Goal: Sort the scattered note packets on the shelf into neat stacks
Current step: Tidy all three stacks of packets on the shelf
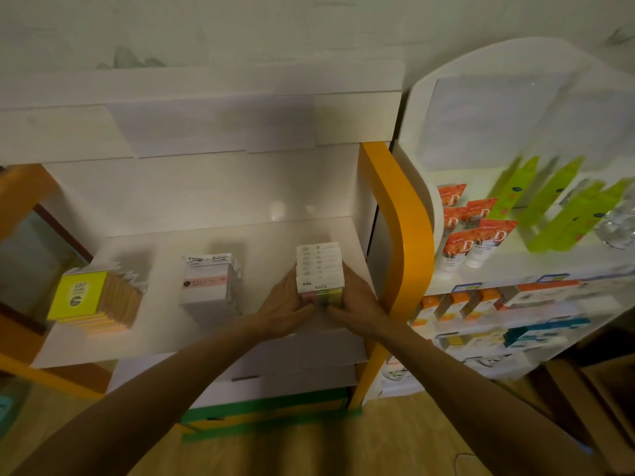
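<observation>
Both hands, left (pixel 287 305) and right (pixel 355 302), clasp the right stack (pixel 320 269), fingers curled on its sides. Yellow stack (pixel 92 300) and white stack (pixel 209 281) at frame left look finished. Only squaring this one remains.

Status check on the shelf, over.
Left hand and right hand clasp the STICK packet stack from both sides. White stack, yellow stack already neat. Nothing in the way.
</observation>
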